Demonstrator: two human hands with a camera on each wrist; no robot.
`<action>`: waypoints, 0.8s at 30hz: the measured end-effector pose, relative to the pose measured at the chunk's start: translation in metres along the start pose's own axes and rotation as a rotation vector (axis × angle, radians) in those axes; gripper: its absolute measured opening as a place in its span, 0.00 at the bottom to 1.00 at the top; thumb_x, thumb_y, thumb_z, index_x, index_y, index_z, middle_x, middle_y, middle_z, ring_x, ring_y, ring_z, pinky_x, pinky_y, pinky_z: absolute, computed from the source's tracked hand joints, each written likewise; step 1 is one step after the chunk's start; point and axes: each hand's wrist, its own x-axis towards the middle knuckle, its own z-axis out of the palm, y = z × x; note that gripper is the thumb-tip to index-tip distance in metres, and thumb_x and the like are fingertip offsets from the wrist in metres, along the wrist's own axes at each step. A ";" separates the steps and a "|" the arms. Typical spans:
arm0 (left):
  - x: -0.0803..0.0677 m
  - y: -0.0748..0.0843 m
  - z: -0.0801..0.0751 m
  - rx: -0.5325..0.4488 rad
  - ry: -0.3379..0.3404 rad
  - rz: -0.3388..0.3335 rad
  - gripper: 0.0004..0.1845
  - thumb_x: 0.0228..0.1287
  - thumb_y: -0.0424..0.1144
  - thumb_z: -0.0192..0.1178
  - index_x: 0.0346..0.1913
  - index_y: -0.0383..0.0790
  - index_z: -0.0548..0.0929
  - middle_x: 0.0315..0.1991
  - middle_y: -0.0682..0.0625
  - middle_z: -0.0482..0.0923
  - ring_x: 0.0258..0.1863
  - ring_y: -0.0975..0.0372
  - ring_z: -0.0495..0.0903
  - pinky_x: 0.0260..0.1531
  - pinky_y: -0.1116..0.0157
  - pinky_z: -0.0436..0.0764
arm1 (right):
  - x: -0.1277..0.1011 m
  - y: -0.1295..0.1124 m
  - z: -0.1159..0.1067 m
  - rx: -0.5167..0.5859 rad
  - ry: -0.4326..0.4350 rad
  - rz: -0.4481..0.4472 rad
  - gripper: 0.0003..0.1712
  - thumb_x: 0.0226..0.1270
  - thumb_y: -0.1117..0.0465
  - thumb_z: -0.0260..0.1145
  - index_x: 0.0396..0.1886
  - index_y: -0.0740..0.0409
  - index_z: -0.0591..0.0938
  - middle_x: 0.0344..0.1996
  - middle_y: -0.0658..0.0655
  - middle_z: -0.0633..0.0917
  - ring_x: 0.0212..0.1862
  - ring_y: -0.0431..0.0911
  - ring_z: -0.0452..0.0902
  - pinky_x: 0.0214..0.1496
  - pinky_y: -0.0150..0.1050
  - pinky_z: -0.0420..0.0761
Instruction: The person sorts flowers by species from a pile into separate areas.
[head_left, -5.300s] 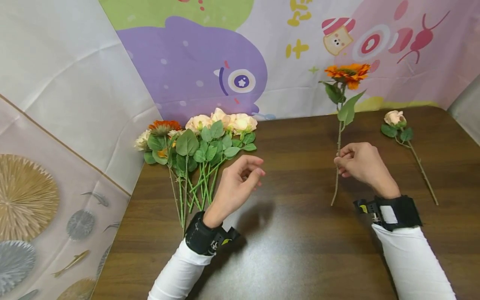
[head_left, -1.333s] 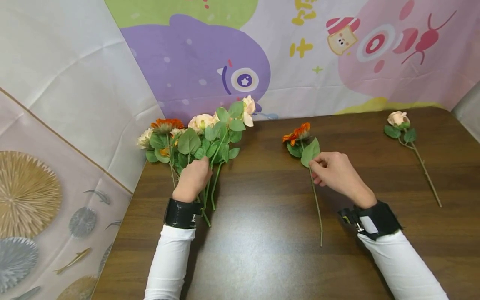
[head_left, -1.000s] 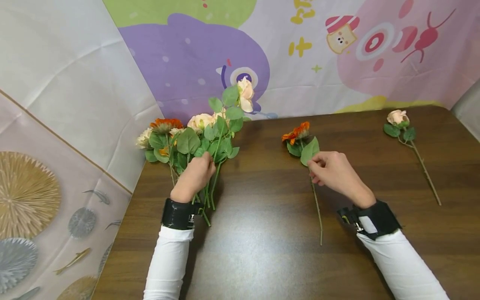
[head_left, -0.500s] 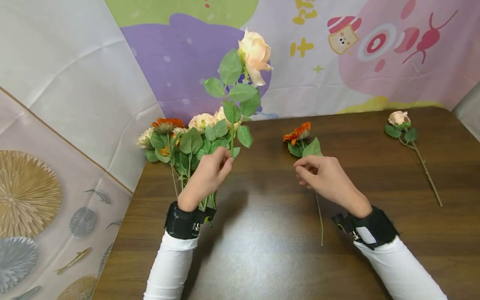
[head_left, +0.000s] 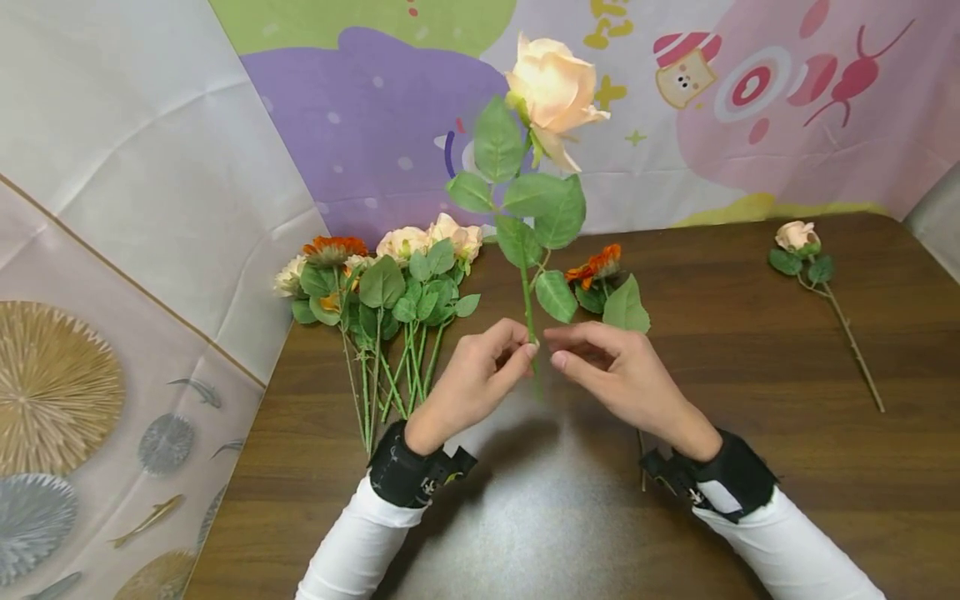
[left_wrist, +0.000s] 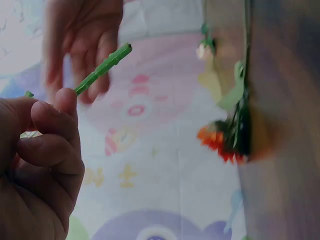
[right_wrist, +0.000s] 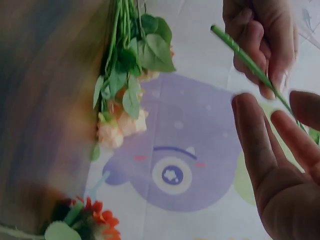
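My left hand (head_left: 517,354) pinches the green stem (head_left: 528,308) of a peach rose (head_left: 555,83) and holds it upright over the middle of the table. The left wrist view shows the stem's cut end (left_wrist: 102,67) sticking out past my thumb. My right hand (head_left: 577,357) is beside the stem with straight fingers and holds nothing; in the right wrist view its fingers (right_wrist: 260,145) lie just short of the stem (right_wrist: 245,57). An orange flower (head_left: 600,267) lies on the table behind my right hand.
A bunch of peach and orange flowers (head_left: 390,283) lies at the table's left rear. A single small rose (head_left: 795,237) with a long stem lies at the far right. The dark wooden table (head_left: 750,500) backs onto a cartoon cloth wall (head_left: 390,108).
My left hand has lifted the peach rose out of the bunch and brought it upright to the middle. My right hand has let go of the orange flower and moved left to the rose's stem.
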 end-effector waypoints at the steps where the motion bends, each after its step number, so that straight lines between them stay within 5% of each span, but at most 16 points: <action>1: 0.000 0.000 0.004 -0.001 -0.001 0.014 0.02 0.72 0.28 0.54 0.39 0.35 0.77 0.25 0.48 0.81 0.22 0.64 0.77 0.21 0.71 0.71 | 0.000 0.000 0.002 0.018 0.021 -0.004 0.15 0.67 0.69 0.67 0.52 0.63 0.84 0.47 0.58 0.87 0.43 0.39 0.83 0.40 0.31 0.82; 6: -0.002 0.004 0.021 0.018 -0.022 0.053 0.02 0.73 0.29 0.54 0.40 0.35 0.76 0.26 0.47 0.81 0.23 0.68 0.76 0.24 0.74 0.73 | -0.002 -0.001 0.007 0.098 0.136 -0.018 0.12 0.65 0.72 0.68 0.48 0.68 0.85 0.44 0.64 0.86 0.43 0.41 0.83 0.40 0.31 0.82; 12: -0.003 0.006 0.030 0.028 -0.011 0.021 0.03 0.73 0.30 0.54 0.41 0.34 0.78 0.27 0.47 0.82 0.24 0.65 0.79 0.24 0.74 0.75 | -0.002 -0.002 0.007 0.107 0.205 -0.043 0.08 0.62 0.74 0.69 0.41 0.69 0.86 0.41 0.64 0.87 0.41 0.40 0.84 0.36 0.30 0.82; 18: -0.003 0.005 0.029 0.082 0.033 0.000 0.04 0.71 0.29 0.56 0.42 0.34 0.81 0.26 0.51 0.81 0.22 0.68 0.76 0.24 0.74 0.75 | 0.001 -0.004 -0.007 -0.045 0.244 -0.059 0.06 0.60 0.73 0.71 0.37 0.64 0.88 0.35 0.60 0.89 0.29 0.37 0.79 0.26 0.26 0.73; 24: -0.002 0.005 0.024 0.090 0.054 -0.017 0.05 0.69 0.29 0.56 0.42 0.36 0.82 0.26 0.52 0.82 0.21 0.70 0.74 0.23 0.74 0.74 | 0.003 -0.006 -0.055 -0.294 0.389 -0.008 0.06 0.58 0.71 0.73 0.37 0.66 0.88 0.30 0.62 0.88 0.29 0.26 0.78 0.31 0.20 0.74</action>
